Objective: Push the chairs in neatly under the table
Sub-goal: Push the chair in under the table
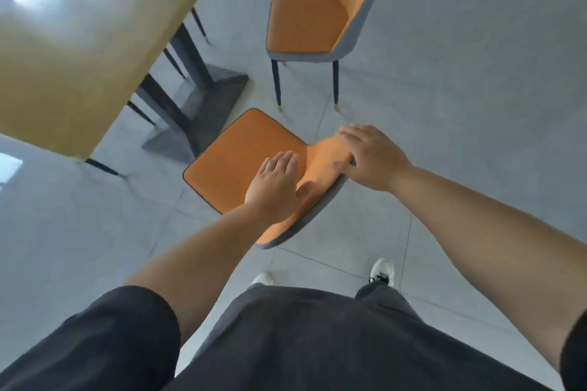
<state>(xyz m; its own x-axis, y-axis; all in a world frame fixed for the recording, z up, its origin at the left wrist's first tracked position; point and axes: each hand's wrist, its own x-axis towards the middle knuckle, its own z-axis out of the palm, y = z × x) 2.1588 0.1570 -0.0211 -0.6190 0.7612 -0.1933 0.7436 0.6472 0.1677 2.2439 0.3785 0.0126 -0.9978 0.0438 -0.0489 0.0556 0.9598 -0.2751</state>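
Observation:
An orange chair with a grey back (pixel 235 162) stands just in front of me, its seat facing the yellow table (pixel 79 51) at the upper left. My left hand (pixel 274 189) and my right hand (pixel 370 157) both grip the top of its backrest, thumbs on the orange inner side. A second orange chair (pixel 305 25) stands farther off at the upper middle, apart from the table's edge and turned towards it.
The table's dark pedestal base (pixel 203 111) stands on the grey tiled floor between table and near chair. Thin black legs of other chairs (pixel 104 167) show under the table. My white shoes (pixel 382 270) are right behind the near chair.

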